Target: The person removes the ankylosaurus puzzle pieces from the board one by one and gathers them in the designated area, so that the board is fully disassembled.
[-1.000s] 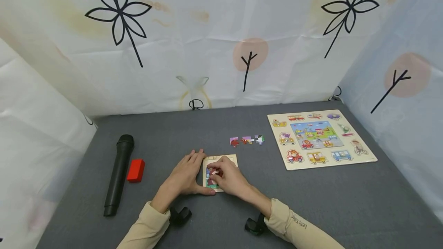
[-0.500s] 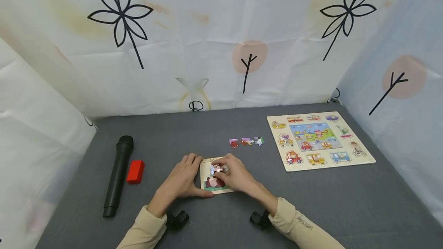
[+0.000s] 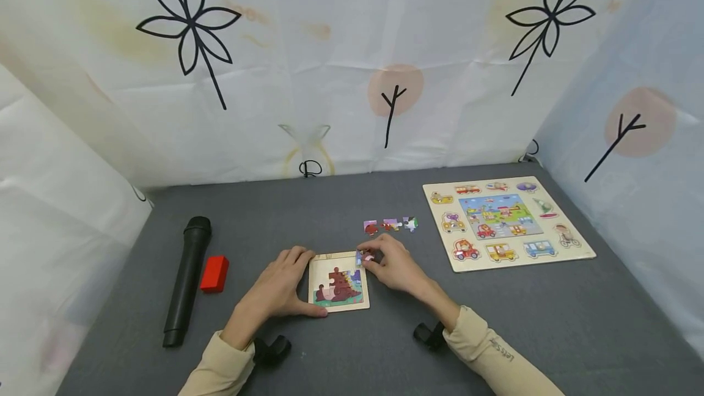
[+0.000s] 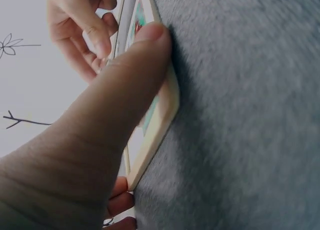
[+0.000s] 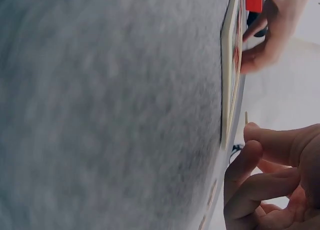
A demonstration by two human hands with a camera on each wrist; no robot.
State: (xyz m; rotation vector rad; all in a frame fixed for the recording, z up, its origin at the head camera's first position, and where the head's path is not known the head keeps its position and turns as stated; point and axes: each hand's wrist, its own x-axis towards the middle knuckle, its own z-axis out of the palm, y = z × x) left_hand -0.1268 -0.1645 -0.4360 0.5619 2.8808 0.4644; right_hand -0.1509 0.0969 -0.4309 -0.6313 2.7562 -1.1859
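- White cloth walls (image 3: 330,66), printed with black flower outlines (image 3: 189,20) and cut off at the top, enclose the grey tabletop (image 3: 550,316).
- My beige sleeves (image 3: 489,341) angle inward, cut off at the bottom edge.
- A vehicle picture board (image 3: 500,217) lies flat, off to the right.
- My left hand (image 3: 279,286) is spread, thumb and fingertips touching the left corners of the small, partly filled puzzle tray (image 3: 343,308); my thumb hides much of it in the left wrist view.
- My right hand (image 3: 397,266) pinches a puzzle piece (image 3: 360,258), partly covered, at the tray's far right corner.
- Three loose pieces (image 3: 390,225) lie beyond that hand.
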